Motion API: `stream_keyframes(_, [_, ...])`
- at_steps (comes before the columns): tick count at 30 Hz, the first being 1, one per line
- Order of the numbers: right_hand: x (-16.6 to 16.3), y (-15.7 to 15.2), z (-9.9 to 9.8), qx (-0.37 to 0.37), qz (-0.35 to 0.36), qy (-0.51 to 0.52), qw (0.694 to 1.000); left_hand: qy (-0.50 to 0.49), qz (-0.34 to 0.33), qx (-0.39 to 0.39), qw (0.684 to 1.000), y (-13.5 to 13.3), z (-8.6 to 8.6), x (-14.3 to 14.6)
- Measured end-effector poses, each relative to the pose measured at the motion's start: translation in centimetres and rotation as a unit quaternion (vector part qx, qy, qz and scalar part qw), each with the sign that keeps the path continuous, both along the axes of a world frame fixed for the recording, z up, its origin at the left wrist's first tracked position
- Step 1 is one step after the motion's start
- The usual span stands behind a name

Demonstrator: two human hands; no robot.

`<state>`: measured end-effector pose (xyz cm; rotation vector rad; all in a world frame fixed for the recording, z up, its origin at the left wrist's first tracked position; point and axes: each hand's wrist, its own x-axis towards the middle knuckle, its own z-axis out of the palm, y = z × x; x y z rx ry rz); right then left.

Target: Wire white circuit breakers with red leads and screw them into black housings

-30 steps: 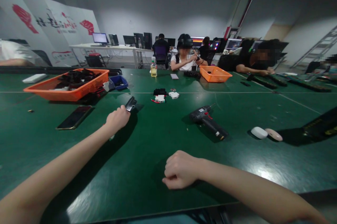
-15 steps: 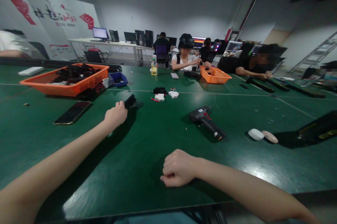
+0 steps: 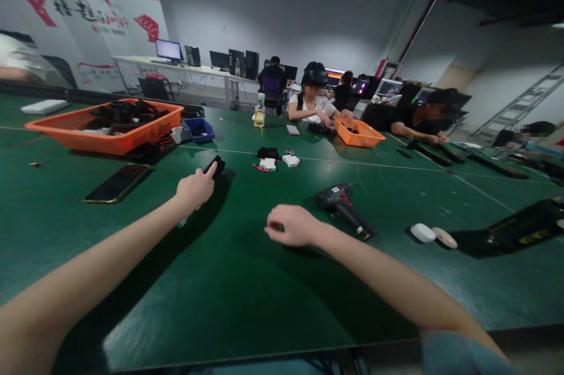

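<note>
My left hand [image 3: 195, 188] reaches far forward over the green table [image 3: 247, 281] with its fingers closed on a small black part [image 3: 215, 165]. My right hand [image 3: 291, 225] hovers over the middle of the table, fingers curled loosely inward with nothing visible in them. A black and red cordless screwdriver [image 3: 346, 208] lies on the table just right of my right hand. Small black and white parts [image 3: 273, 159] lie in a cluster beyond both hands.
An orange basket [image 3: 103, 125] of black parts and a blue bin [image 3: 199, 130] stand at the far left, a phone [image 3: 116, 183] lies before them. Two pale oval pads [image 3: 430, 235] and a black strip [image 3: 524, 227] are at the right. Other people sit across the table beside another orange basket [image 3: 356, 131].
My right hand has lifted off the table and moved forward toward the screwdriver. My left hand keeps its hold on the black part and has turned it slightly.
</note>
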<state>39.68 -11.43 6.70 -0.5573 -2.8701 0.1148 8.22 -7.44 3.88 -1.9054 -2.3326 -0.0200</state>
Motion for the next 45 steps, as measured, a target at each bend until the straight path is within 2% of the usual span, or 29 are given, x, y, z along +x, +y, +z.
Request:
stream_keyframes(3, [-3.5, 6.0, 1.0, 0.085, -0.147, -0.029, 0.985, -0.009, 0.008, 0.009, 1.0, 0.2, -0.2, -0.2])
stream_keyframes(4, [-4.8, 7.9, 1.1, 0.097, -0.174, -0.029, 0.979, -0.013, 0.009, 0.011, 1.0, 0.3, -0.3, -0.3])
stream_keyframes(9, [-10.3, 15.1, 0.4, 0.136, -0.237, -0.025, 0.962, -0.008, -0.01, 0.061, 0.998, 0.3, -0.6, -0.2])
stream_keyframes(14, [-13.0, 18.3, -1.8, 0.146, -0.249, -0.044, 0.956, 0.018, -0.059, 0.13, 0.99, 0.4, -0.9, 0.1])
stream_keyframes(18, [-13.6, 19.1, -3.5, 0.141, -0.251, -0.061, 0.956, 0.029, -0.095, 0.142, 0.985, 0.7, -1.0, 0.1])
stream_keyframes(22, [-13.7, 18.8, -4.3, 0.148, -0.253, -0.058, 0.954, 0.034, -0.093, 0.133, 0.986, 1.1, -1.0, 0.1])
stream_keyframes(30, [-13.4, 18.7, -4.2, 0.136, -0.253, -0.07, 0.955, 0.056, -0.063, 0.105, 0.991, 2.0, -0.8, 1.1])
stream_keyframes(34, [-14.0, 18.6, -4.2, 0.129, -0.253, -0.069, 0.956, 0.071, -0.046, 0.117, 0.99, 2.9, -0.5, 1.9])
stream_keyframes(42, [-14.2, 18.0, -3.9, 0.124, -0.311, -0.068, 0.94, 0.076, -0.034, 0.121, 0.989, 3.2, -0.8, 1.9])
stream_keyframes(45, [-13.9, 17.4, -3.4, 0.121, -0.313, -0.076, 0.939, 0.071, -0.035, 0.123, 0.989, 2.9, -0.8, 1.7])
